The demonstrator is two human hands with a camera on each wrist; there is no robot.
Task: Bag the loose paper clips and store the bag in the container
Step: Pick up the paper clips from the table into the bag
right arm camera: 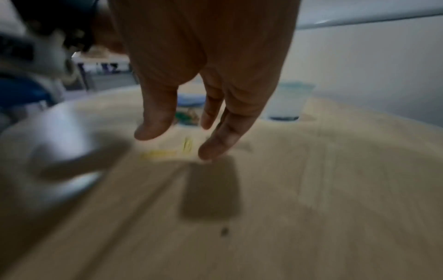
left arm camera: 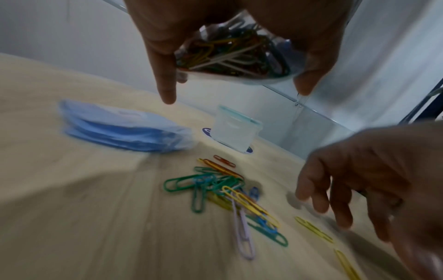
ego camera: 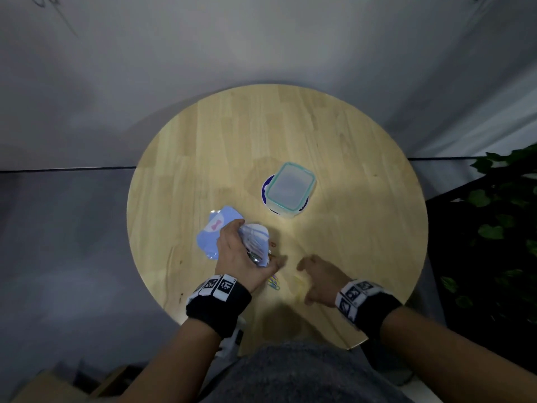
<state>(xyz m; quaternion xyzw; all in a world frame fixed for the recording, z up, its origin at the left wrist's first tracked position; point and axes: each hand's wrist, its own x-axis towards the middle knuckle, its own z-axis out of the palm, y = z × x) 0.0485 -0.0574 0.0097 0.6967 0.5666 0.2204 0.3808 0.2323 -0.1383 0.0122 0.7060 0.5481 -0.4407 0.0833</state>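
My left hand grips a clear plastic bag above the round wooden table; the left wrist view shows the bag part-filled with coloured clips. Under that hand lies a pile of loose paper clips in green, yellow, blue, orange and lilac, seen from the head as a small cluster. My right hand hovers just right of the pile, fingers relaxed and empty, above two yellow clips. The lidded clear container with a teal rim stands farther back.
A flat blue packet of bags lies on the table left of my left hand. A dark blue round mat sits under the container. Green plant leaves hang beside the table's right edge.
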